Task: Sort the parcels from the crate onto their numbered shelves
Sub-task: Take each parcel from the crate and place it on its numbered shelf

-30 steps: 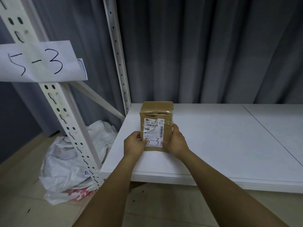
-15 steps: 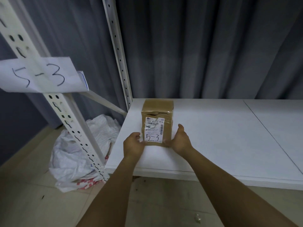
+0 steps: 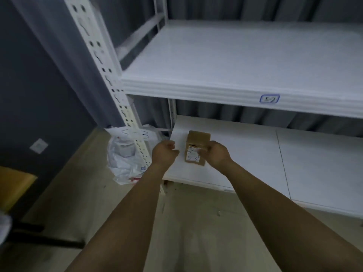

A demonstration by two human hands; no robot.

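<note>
A small brown cardboard parcel (image 3: 197, 139) with a white label stands upright on the lower white shelf (image 3: 245, 154), near its left front corner. A paper tag marked 5-3 (image 3: 135, 133) hangs on the rack's front post beside that shelf. My left hand (image 3: 164, 152) hovers left of the parcel with a gap between them, fingers loosely curled and holding nothing. My right hand (image 3: 216, 154) is at the parcel's right side. Its blurred fingertips overlap the label edge without a plain grip.
The upper shelf (image 3: 225, 55) above carries a small blue sticker (image 3: 269, 98) on its front edge. A perforated white post (image 3: 107, 75) rises at the left. A crumpled white plastic bag (image 3: 123, 163) lies on the floor by the post. A brown surface (image 3: 13, 183) is at far left.
The view has risen and pulled back, so the upper shelf now shows. Both hands have let go of the parcel's sides and drawn back; the parcel stays on the shelf.
</note>
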